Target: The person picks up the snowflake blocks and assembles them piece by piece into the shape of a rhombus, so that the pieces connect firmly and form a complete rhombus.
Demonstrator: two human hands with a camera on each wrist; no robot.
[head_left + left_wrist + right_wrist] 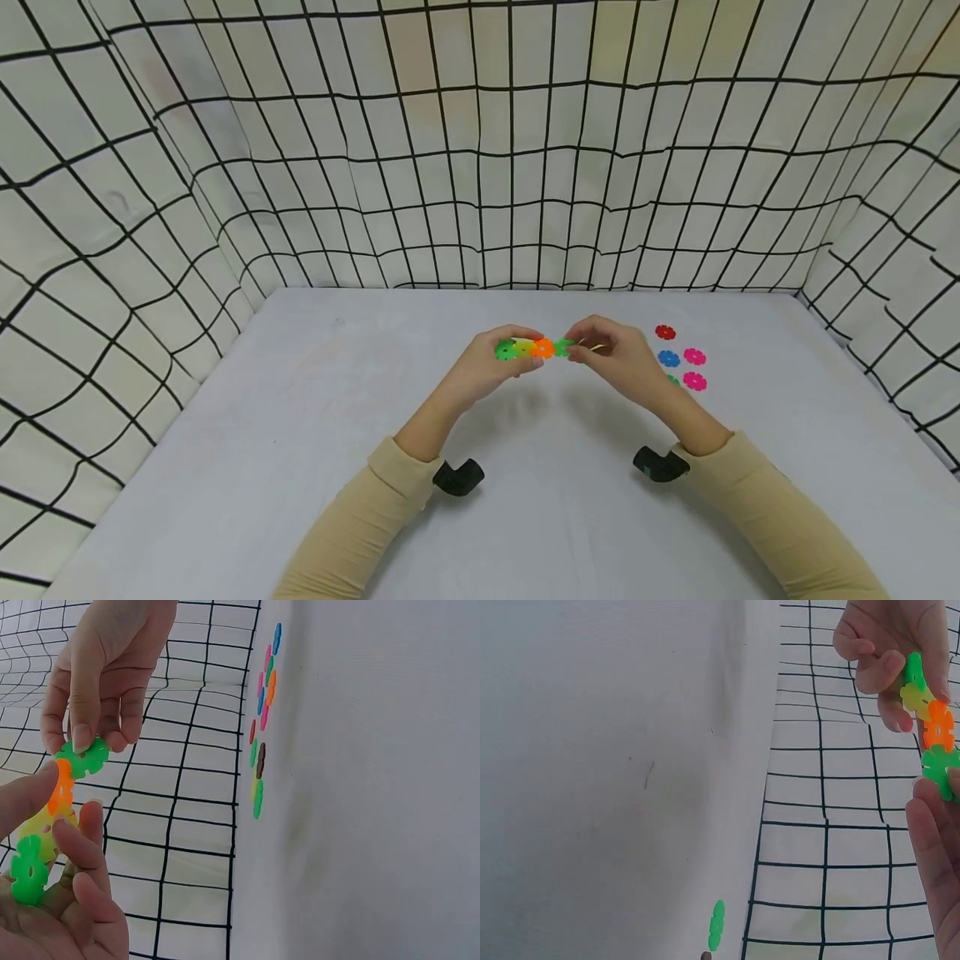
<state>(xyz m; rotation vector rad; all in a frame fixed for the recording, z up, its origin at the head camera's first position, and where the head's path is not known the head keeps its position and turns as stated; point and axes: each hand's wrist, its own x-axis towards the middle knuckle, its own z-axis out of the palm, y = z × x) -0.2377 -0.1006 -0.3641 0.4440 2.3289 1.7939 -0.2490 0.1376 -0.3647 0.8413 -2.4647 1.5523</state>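
Note:
Above the white table, both hands hold a short row of notched flower-shaped plastic discs. My left hand (480, 371) grips it between thumb and fingers, around the yellow disc (43, 831) and the orange disc (543, 348). One green disc (30, 871) stands at the left end, by that palm. At the other end my right hand (618, 354) pinches a second green disc (88, 757) between thumb and fingertips. This disc meets the edge of the orange one, set at an angle to it. Fingers partly cover the yellow disc in the head view.
Loose discs lie on the table (300, 467) to the right, among them a red disc (665, 332), a blue disc (669, 358) and a pink disc (695, 381). Black bent pieces (459, 477) sit at both cuffs. White cloth with a black grid (495, 183) encloses the back and sides.

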